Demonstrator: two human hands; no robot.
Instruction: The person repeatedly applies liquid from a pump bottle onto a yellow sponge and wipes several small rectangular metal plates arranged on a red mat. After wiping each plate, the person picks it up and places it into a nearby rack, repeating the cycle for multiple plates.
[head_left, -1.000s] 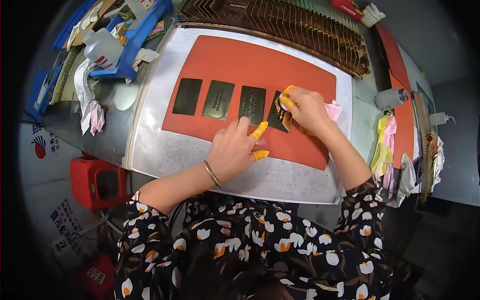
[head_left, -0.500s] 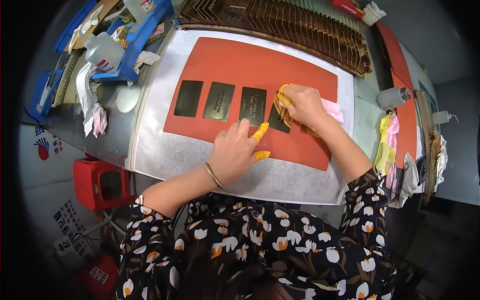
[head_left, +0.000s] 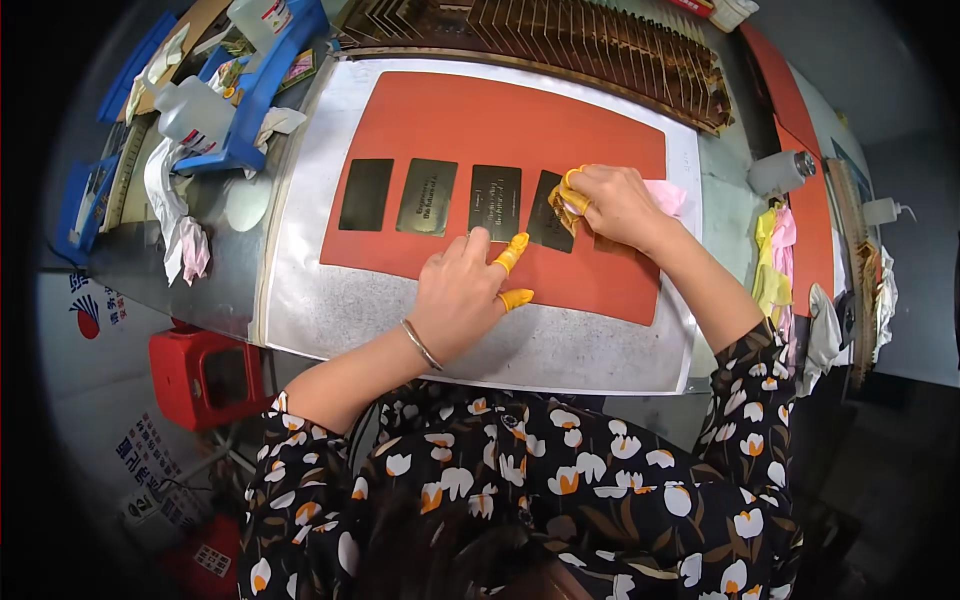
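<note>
My R hand [head_left: 612, 205] slid slightly rt, baring more of the end card [head_left: 547, 222]. It grips a rag [head_left: 665, 197]. L hand [head_left: 460, 285] is loose, fingertips at nxt card [head_left: 495, 198].

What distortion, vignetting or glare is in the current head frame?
Head view: fisheye bows the red mat's upper edge; head view: corners go black; head view: second card from the left shows a pale sheen, leftmost card looks darker.

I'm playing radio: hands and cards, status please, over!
Left hand at lettered dark card, third from left. Right hand at fourth card, partly hiding it. Pink cloth beside right hand.
</note>
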